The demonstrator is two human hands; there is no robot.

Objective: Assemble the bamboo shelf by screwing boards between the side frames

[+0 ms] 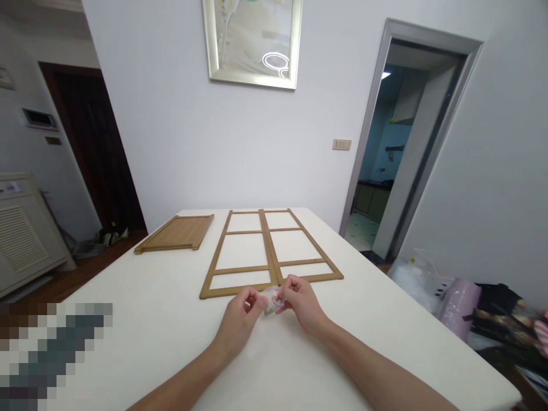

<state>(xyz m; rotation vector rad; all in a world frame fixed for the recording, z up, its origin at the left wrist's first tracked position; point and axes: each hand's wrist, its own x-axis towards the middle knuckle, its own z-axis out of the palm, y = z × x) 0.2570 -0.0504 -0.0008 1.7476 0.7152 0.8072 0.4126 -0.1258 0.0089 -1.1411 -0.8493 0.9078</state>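
Observation:
A small clear plastic bag (270, 302) is pinched between my two hands, just above the white table. My left hand (240, 317) is closed on its left side, and my right hand (303, 302) grips its right side with the fingertips. Something small seems to lie inside the bag, too unclear to name. Right behind my hands, two wooden frames (266, 245) with crossbars lie flat, side by side and touching along their inner edges. To their left rest stacked wooden panels (180, 233).
The white table (158, 319) reaches to the wall. A pixelated patch (55, 348) covers the lower left. Beyond the table's right edge are a pink wrapped roll (460, 308), plastic bags and other clutter. A doorway stands at the back right.

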